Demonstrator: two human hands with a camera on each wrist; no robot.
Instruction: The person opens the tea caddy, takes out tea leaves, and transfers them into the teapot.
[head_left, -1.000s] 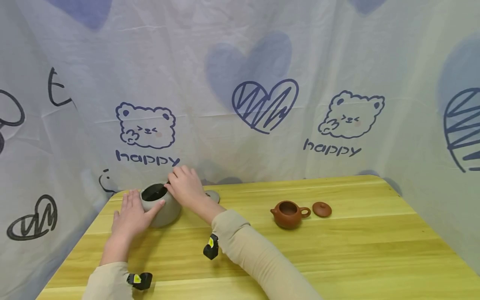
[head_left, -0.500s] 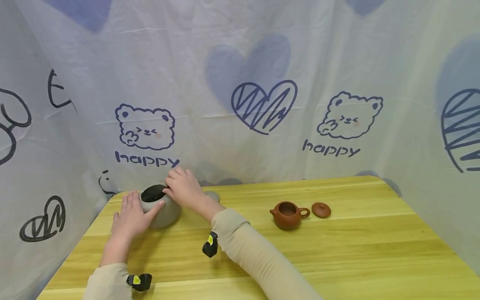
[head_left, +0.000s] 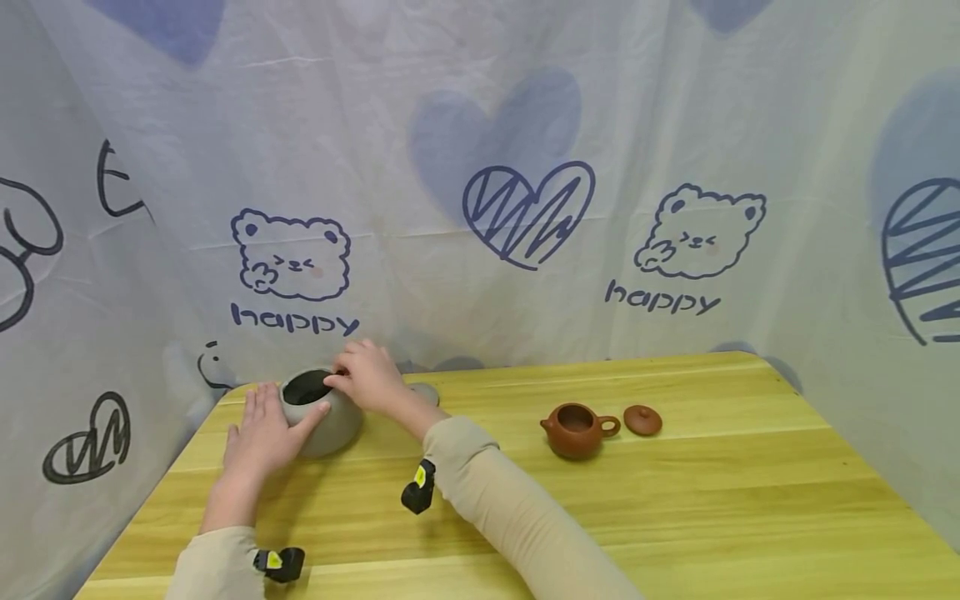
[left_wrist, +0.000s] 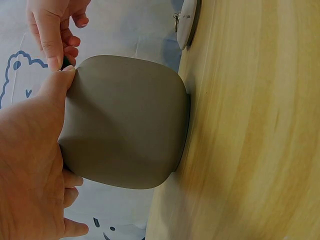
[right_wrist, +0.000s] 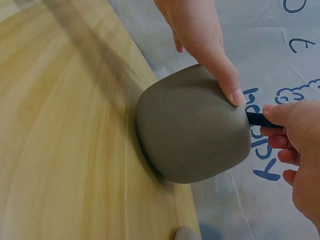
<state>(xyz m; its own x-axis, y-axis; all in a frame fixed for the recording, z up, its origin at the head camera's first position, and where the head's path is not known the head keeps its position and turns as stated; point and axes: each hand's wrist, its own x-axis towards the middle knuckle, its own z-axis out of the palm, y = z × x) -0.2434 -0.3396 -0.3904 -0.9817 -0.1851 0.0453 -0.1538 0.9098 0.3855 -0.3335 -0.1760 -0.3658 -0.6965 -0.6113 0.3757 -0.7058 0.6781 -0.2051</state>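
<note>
A grey round jar (head_left: 333, 429) with a wide dark opening stands upright at the table's back left. My left hand (head_left: 266, 433) grips it from the left, the thumb at the near side of the rim and the fingers spread on the far left side. At the right of the rim, my right hand (head_left: 371, 379) pinches a dark, slim handle (right_wrist: 262, 120) between thumb and fingers. The handle runs down into the jar, so its lower end is hidden. Behind the right wrist lies a grey lid (head_left: 427, 395), partly covered, with a small metal fitting in the left wrist view.
A brown clay teapot (head_left: 573, 437), uncovered, stands right of the middle with its spout to the left. Its round lid (head_left: 642, 420) lies beside the handle. A printed white curtain (head_left: 480, 317) hangs behind the wooden table (head_left: 675, 517).
My right hand has dipped slightly at the jar's rim and its wrist has turned a little, still pinching the handle. The left hand and the jar have kept their place.
</note>
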